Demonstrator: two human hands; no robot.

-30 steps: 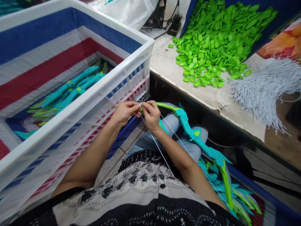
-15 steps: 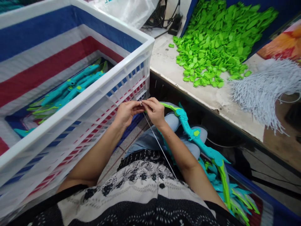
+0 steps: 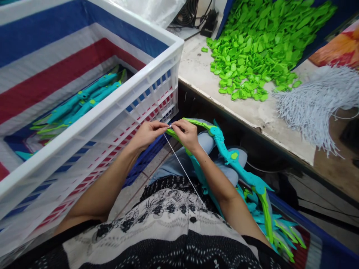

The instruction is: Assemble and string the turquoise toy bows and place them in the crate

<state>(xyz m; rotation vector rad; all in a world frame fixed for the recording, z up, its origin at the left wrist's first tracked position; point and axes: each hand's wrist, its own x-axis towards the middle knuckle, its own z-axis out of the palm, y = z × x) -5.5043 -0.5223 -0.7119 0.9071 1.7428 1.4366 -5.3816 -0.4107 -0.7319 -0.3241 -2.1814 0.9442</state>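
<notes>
A white string (image 3: 181, 164) slants from between my fingertips down toward my shirt. My left hand (image 3: 148, 135) is closed in a pinch on the string. Close beside it, my right hand (image 3: 187, 135) also pinches the string, at the green tip of a bow-shaped plastic toy (image 3: 223, 149). The exact knot or loop is too small to make out. This teal and green toy bow curves over my knees and down to the right, partly behind my right forearm.
At my left stands a white plastic crate (image 3: 157, 80) with a striped lining, holding similar teal pieces (image 3: 84, 97). On the worktable (image 3: 202, 80) lie many small green parts (image 3: 252, 56) and a bundle of white strings (image 3: 311, 104). More teal and green pieces (image 3: 280, 228) lie low right.
The white loop between my fingertips has closed up, and my left hand has drawn slightly left. A green tip now shows below my right hand. The view has shifted slightly.
</notes>
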